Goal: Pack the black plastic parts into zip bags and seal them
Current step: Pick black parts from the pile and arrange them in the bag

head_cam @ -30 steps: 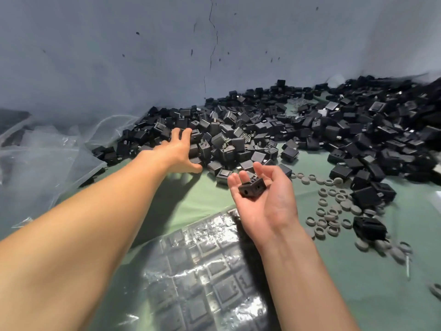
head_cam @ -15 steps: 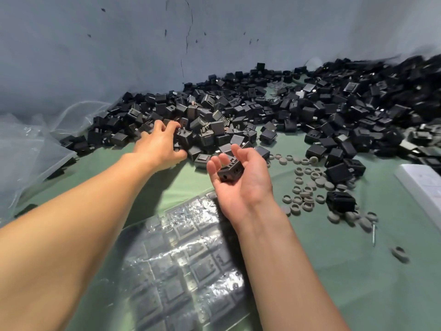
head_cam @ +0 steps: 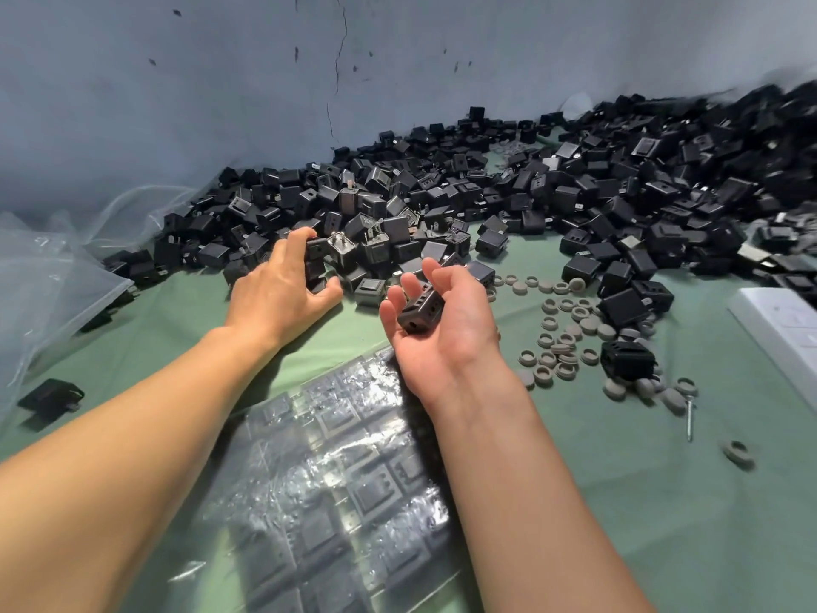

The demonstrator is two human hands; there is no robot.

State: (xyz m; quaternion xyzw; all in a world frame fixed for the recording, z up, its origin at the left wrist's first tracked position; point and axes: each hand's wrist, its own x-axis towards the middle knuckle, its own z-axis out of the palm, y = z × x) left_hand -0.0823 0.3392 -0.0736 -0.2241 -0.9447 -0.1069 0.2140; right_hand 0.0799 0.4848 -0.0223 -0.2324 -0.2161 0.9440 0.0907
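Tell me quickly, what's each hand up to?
Left hand grips parts at pile edge. Right hand, palm up, holds one black part. Filled zip bag under forearms. Nothing blocking.

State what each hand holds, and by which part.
Right hand cradles one black part from below on its curled fingers. Left hand grips a pile part, fingers over its top, thumb at its near side.

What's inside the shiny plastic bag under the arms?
Black plastic parts lie in rows inside the clear bag. Glare blurs some, and the right forearm covers the bag's right edge, so what lies there is hidden.
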